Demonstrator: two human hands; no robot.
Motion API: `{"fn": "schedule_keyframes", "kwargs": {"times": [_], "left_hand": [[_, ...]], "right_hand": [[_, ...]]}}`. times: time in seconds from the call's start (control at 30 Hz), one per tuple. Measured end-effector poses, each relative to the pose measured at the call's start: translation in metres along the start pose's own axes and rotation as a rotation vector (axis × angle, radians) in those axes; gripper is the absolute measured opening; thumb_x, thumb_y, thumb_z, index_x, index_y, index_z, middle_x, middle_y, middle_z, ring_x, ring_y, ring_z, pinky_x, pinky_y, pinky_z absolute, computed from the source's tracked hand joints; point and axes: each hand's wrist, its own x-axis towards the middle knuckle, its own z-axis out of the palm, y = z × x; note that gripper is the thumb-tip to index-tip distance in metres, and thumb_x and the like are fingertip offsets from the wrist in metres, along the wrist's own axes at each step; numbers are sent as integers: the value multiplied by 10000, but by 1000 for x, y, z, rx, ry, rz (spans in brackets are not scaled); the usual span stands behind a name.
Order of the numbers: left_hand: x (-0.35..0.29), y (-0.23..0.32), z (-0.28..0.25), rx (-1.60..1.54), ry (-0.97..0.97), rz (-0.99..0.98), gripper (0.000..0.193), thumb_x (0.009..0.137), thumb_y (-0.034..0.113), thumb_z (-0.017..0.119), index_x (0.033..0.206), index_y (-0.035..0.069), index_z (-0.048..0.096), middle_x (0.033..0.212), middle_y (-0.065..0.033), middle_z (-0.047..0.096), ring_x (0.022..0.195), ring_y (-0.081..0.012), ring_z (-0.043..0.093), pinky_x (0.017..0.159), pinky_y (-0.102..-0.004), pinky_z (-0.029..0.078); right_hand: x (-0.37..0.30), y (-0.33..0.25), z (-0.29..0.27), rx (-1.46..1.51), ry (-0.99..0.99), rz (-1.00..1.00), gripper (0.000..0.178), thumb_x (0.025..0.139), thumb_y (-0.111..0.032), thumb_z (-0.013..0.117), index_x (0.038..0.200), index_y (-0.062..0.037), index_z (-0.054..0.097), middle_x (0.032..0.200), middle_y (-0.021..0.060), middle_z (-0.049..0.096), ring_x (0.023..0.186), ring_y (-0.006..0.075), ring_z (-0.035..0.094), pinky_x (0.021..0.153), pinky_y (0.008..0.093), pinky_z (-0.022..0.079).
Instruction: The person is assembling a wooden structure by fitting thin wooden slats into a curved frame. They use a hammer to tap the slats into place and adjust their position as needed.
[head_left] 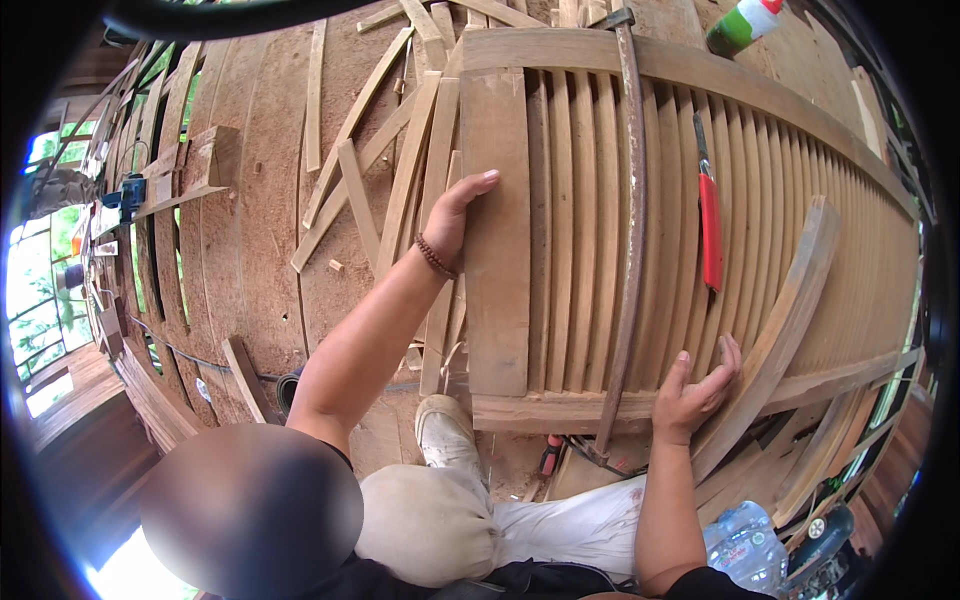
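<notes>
A louvered wooden panel (pixel 497 230) with many thin slats lies in front of me. My left hand (pixel 450 218) grips its left end board, thumb on the face and fingers hidden behind the edge. Over the near rail, my right hand (pixel 698 392) is open with fingers apart, beside a loose wooden board (pixel 785 300) slanting across the panel. It holds nothing. A long rusty bar clamp (pixel 631 210) spans the panel from far rail to near rail. On the slats rests a red-handled tool (pixel 710 230) with a narrow grey blade.
Loose wooden strips (pixel 400 175) lie in a jumble left of the panel. A green and white bottle (pixel 742 28) is at the far right. Near my right forearm are clear plastic bottles (pixel 748 548). A red-handled screwdriver (pixel 550 455) lies below the near rail. Sawdust covers the plank floor (pixel 255 200).
</notes>
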Motion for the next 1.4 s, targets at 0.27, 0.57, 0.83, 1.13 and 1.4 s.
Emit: {"fn": "schedule_keyframes", "kwargs": {"times": [0.27, 0.57, 0.83, 1.13, 1.4], "left_hand": [[-15, -9, 5, 129, 38, 120, 385, 979, 409, 712, 1094, 47, 647, 967, -37, 703, 836, -136, 675, 755, -300, 574], [-20, -18, -2, 585, 279, 408, 419, 1033, 468, 637, 885, 81, 575, 756, 60, 502, 676, -40, 422, 581, -253, 395], [-20, -18, -8, 585, 297, 399, 407, 1049, 459, 608, 954, 63, 595, 810, 42, 554, 727, -46, 476, 632, -246, 428], [-121, -124, -25, 535, 144, 253, 632, 999, 469, 670, 1321, -61, 549, 1250, -181, 685, 1104, -224, 654, 953, -355, 530], [-131, -112, -21, 859, 222, 257, 613, 987, 459, 694, 1260, -76, 568, 1171, -180, 711, 1078, -224, 665, 929, -364, 526]], "right_hand": [[28, -7, 7, 115, 52, 58, 497, 901, -96, 669, 1353, 34, 510, 1372, 231, 541, 1304, 422, 507, 1123, 521, 378], [62, -25, 31, 41, 18, -123, 540, 949, -121, 659, 1464, -47, 516, 1426, 203, 546, 1310, 400, 509, 1112, 517, 391], [61, -26, 39, -12, 39, -143, 583, 930, -100, 671, 1491, -78, 513, 1463, 181, 544, 1327, 391, 494, 1137, 505, 367], [63, -12, 41, 5, 43, -154, 551, 941, -79, 656, 1478, -81, 532, 1454, 164, 569, 1319, 374, 510, 1142, 493, 370], [60, -6, 40, 108, 130, -83, 383, 952, -37, 626, 1335, -16, 630, 1287, 167, 661, 1223, 364, 576, 1050, 470, 453]]}}
